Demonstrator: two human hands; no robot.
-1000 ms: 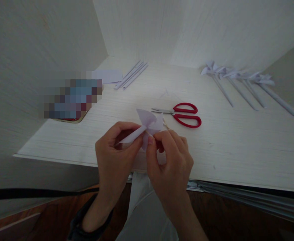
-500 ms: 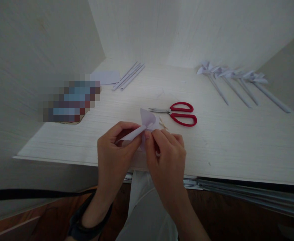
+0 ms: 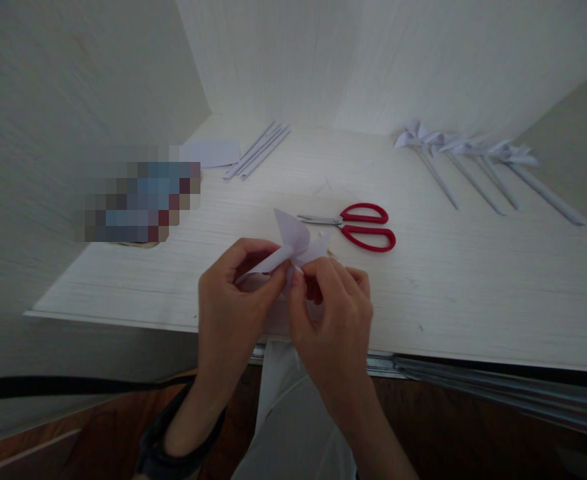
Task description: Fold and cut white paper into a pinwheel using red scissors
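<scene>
A small white paper pinwheel [image 3: 293,241] is held above the near edge of the pale wooden table [image 3: 473,293]. My left hand [image 3: 233,307] pinches its lower left blade between thumb and fingers. My right hand [image 3: 331,313] pinches the middle of the pinwheel from the right, and its fingers hide the lower blades. A thin wooden stick tip [image 3: 331,252] shows just right of the paper.
Red-handled scissors [image 3: 358,227] lie shut just beyond my hands. Several finished paper pinwheels on rolled stems [image 3: 473,167] lie at the back right. Rolled paper sticks [image 3: 258,150] and a white sheet [image 3: 211,153] lie at the back left, beside a blurred object [image 3: 141,200].
The pinwheel's blades have spread and turned slightly between my fingers. Both hands stay in about the same place over the table edge.
</scene>
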